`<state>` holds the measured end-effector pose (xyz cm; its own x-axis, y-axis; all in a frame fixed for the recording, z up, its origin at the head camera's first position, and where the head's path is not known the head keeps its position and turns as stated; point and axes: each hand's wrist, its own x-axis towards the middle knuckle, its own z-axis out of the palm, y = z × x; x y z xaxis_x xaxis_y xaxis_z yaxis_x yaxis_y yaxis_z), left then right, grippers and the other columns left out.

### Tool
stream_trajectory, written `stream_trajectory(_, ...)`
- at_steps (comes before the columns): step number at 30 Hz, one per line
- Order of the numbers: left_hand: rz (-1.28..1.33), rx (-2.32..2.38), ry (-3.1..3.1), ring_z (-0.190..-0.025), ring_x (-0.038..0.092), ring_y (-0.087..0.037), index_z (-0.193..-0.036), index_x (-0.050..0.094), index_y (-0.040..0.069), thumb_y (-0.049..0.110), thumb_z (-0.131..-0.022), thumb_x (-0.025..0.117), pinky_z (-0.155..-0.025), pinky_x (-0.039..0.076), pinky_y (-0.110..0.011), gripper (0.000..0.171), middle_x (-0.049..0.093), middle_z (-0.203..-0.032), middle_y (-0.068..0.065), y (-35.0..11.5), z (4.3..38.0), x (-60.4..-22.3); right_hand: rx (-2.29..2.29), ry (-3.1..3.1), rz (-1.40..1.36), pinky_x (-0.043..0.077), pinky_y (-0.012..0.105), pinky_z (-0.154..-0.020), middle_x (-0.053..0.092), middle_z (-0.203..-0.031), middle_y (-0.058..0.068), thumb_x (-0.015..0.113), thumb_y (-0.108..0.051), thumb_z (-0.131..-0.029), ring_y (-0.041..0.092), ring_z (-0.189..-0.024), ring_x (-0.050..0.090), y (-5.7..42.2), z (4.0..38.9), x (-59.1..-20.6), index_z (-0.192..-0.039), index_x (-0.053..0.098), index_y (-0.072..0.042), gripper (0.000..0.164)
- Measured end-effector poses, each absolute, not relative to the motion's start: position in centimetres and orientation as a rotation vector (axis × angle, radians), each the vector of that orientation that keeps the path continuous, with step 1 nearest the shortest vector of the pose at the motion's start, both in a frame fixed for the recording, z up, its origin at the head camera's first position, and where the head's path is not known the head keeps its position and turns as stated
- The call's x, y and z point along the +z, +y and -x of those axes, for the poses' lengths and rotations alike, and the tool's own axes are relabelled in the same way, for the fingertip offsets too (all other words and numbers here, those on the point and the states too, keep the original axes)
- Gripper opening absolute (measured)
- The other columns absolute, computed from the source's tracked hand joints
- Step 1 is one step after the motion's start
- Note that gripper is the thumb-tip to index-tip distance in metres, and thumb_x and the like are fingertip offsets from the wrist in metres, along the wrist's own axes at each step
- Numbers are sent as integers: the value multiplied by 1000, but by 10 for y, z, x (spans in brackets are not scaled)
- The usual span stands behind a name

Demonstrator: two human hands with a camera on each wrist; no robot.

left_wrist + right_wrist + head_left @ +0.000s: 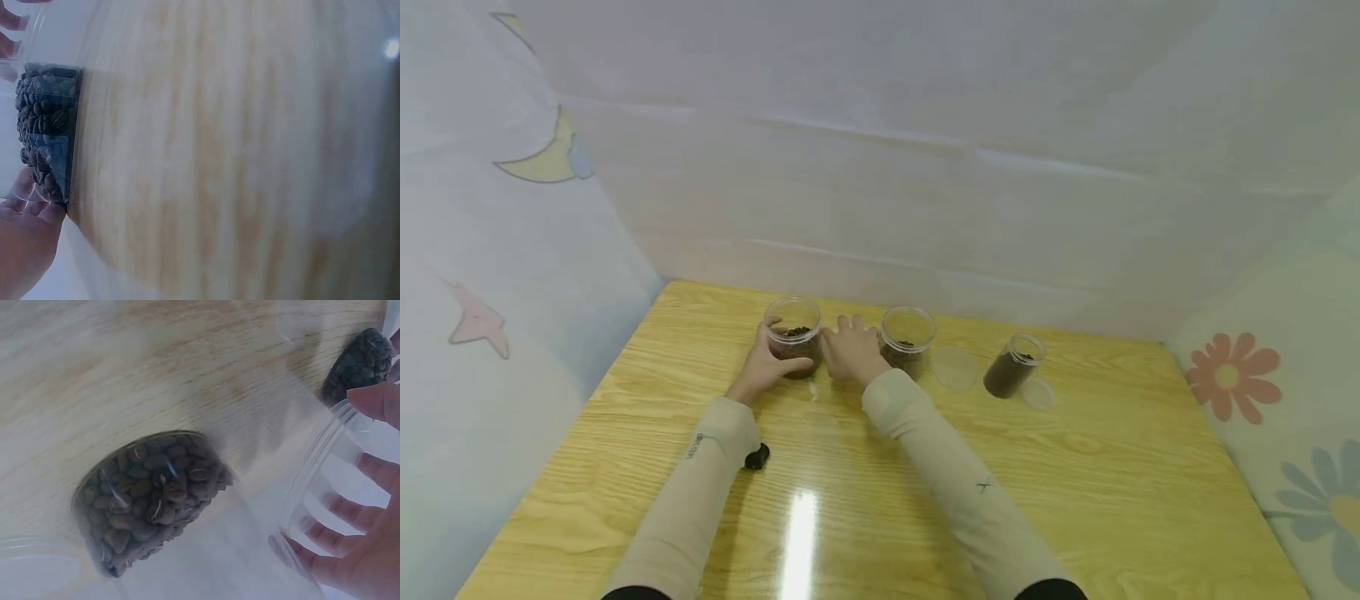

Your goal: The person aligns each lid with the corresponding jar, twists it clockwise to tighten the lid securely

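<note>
My left hand grips a clear jar part filled with coffee beans. Its thumb crosses the near side of the jar, and fingers show behind the far side. Between this jar and a second clear jar is my right hand, fingers extended and spread, none curled round anything. That second jar also holds coffee beans. In the right wrist view, the right fingers lie close by its rim. Both jars are uncovered, and the right forearm hides part of the second one.
Right of the second jar lies a round translucent lid. Farther right stands a slimmer open jar with dark contents, a smaller lid beside it. A small black object shows by the left cuff. White cloth hangs behind the wooden table.
</note>
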<state>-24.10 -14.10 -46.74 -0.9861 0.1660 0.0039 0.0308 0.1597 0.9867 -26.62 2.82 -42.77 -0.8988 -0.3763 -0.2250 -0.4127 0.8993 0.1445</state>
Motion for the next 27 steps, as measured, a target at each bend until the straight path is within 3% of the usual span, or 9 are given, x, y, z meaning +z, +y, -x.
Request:
stream_trajectory(11, -178, 1932, 2334, -123, 31, -40, -138, 14, 5, 7, -76, 74, -101, 27, -53, 86, 24, -139, -27, -139, 237, -459, 309, 2849, 630, 40, 52, -91, 30, -142, 12, 53, -38, -88, 35, -127, 27, 27, 251, -419, -143, 31, -20, 62)
stream_trajectory(27, -189, 1924, 2350, -126, 26, -42, -139, 11, 1, 9, -76, 74, -104, 21, -53, 90, 24, -138, -28, -139, 238, -460, 183, 2868, 767, 43, 51, -89, 33, -139, 15, 71, -40, -76, 38, -125, 31, 40, 228, -416, -139, 37, -16, 76)
